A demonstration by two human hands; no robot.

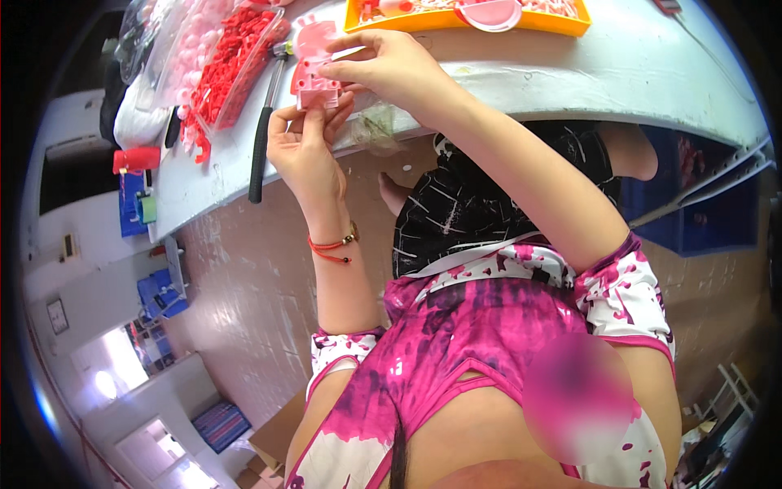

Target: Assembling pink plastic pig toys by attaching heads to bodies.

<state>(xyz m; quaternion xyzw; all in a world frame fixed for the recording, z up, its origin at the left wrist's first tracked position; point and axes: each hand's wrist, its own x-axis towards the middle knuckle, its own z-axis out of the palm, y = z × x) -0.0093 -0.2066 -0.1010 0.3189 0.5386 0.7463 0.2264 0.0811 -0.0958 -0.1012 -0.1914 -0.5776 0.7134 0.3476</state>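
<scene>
My left hand (314,138) grips the lower end of a pink plastic toy piece (316,96), thumb on top and fingers curled beneath. The piece has a blocky base with small holes and a taller, rounded upper part with ear-like tips. From the right, my right hand (399,69) pinches the same piece around its middle. Those fingers cover some of its detail, and I cannot make out any small part between them. Just left of the piece lies a hammer (261,147) with a black handle and a metal shaft, its handle reaching past the table's front edge.
Red plastic parts (232,69) fill a clear tray at the left, beside bags of pale pink pieces (187,53). A yellow tray (574,24) at the back holds small pink parts and a round pink piece (493,12). Crumpled clear film (377,129) sits at the table edge.
</scene>
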